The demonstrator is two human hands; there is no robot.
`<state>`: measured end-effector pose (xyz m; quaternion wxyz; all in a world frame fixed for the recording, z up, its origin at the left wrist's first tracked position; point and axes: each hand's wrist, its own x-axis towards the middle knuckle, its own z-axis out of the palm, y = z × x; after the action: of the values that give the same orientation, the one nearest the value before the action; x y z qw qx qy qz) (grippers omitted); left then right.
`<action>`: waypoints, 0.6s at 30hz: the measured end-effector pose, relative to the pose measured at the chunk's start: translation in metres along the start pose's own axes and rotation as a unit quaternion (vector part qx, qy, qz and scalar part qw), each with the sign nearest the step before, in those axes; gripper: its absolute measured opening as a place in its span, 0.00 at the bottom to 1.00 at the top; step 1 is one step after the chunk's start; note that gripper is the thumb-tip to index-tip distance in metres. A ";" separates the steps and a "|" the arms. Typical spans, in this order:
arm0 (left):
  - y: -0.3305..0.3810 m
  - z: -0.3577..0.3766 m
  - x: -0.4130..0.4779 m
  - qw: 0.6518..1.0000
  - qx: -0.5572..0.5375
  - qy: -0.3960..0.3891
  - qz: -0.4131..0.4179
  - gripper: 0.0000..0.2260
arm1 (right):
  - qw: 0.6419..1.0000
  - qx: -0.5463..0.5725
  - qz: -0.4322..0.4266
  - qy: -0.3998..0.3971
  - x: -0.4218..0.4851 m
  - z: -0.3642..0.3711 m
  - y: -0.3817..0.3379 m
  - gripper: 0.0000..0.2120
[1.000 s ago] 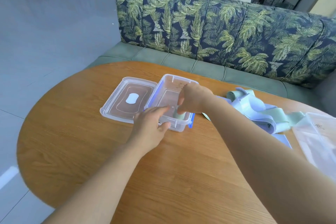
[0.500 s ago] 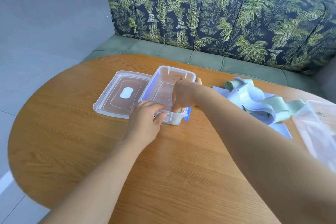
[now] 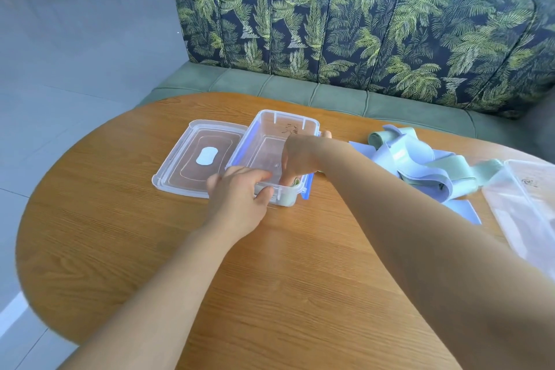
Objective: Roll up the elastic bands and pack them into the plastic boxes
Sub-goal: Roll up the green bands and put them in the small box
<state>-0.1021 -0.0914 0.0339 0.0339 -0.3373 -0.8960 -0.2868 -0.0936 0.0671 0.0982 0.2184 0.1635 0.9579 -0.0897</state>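
Note:
A clear plastic box [image 3: 286, 120] with blue side clips stands open on the round wooden table [image 3: 120, 234]. My right hand [image 3: 300, 156] reaches down into its near right corner and holds a rolled pale green elastic band [image 3: 286, 198] against the box floor. My left hand [image 3: 237, 192] grips the box's near rim, thumb outside and fingers over the edge. The box's clear lid [image 3: 198, 156] lies flat just left of it. A loose heap of pale blue and green elastic bands [image 3: 420, 165] lies to the right of the box.
A second clear plastic box [image 3: 528, 213] sits at the table's right edge. A leaf-patterned sofa [image 3: 360, 39] stands behind the table, and a person sits beyond its back. Grey tiled floor lies to the left.
My right hand has pushed the green roll down from rim height into the box's near right corner. My left hand has closed onto the near rim. The view has tilted slightly.

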 end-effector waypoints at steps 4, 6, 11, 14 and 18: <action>0.005 0.002 0.002 1.000 0.009 -0.016 0.017 0.11 | 1.000 0.009 -0.004 -0.001 0.000 0.000 0.002 0.17; 0.007 0.004 0.003 1.000 0.004 -0.026 0.016 0.08 | 1.000 0.013 -0.004 -0.004 0.000 0.000 0.003 0.18; 0.007 0.005 0.005 0.999 -0.003 -0.041 -0.001 0.08 | 1.000 0.026 -0.006 -0.009 0.000 -0.001 0.006 0.20; 0.006 0.005 0.005 0.999 0.001 -0.047 0.000 0.09 | 0.999 0.050 -0.013 -0.017 0.002 -0.002 0.010 0.15; 0.005 0.005 0.005 0.999 0.003 -0.050 0.000 0.10 | 1.000 -0.005 -0.017 -0.010 0.000 0.000 0.008 0.08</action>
<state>-0.1022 -0.0826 0.0334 -0.0106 -0.3508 -0.8975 -0.2671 -0.0913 0.0748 0.0977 0.2268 0.1453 0.9589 -0.0897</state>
